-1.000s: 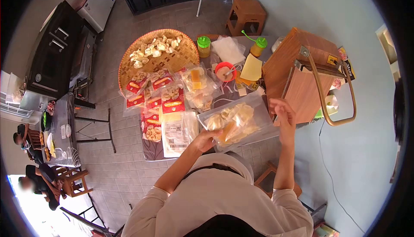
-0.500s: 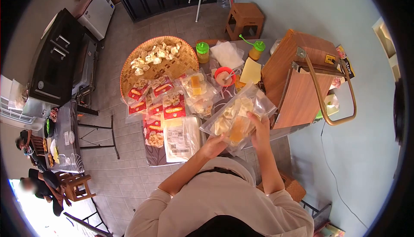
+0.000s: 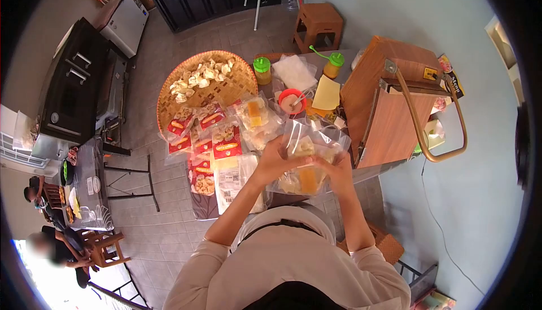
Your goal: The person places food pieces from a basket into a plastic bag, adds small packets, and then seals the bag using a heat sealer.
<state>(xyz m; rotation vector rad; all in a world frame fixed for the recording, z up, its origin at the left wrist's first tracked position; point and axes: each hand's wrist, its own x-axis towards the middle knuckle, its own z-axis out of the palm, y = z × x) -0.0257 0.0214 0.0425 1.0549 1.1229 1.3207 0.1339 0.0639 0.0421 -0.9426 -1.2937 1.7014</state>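
In front of my waist I hold a clear plastic bag (image 3: pixel 307 181) with pale folded food pieces and an orange-yellow sachet inside. My left hand (image 3: pixel 276 162) grips its left side, thumb reaching across the front. My right hand (image 3: pixel 337 172) closes on the right side, and the two thumbs nearly meet at the middle. Beyond my left hand lies a similar filled clear bag (image 3: pixel 254 113) with an orange sachet. Several red-labelled packets (image 3: pixel 227 139) are piled to its left. Below them is a plastic-wrapped stack with a printed label (image 3: pixel 228 183).
A round woven tray (image 3: pixel 169 104) holds more pale pieces. Behind the bags stand green-capped bottles (image 3: pixel 262 72), a red bowl (image 3: pixel 292 101) with a spoon, and yellow paper (image 3: pixel 327 93). A wooden case with a curved handle (image 3: pixel 389 107) stands at right. Two people sit far left.
The bag has turned more upright and moved slightly left. My left hand has risen from its lower corner to its left side, and both thumbs now press across its front.
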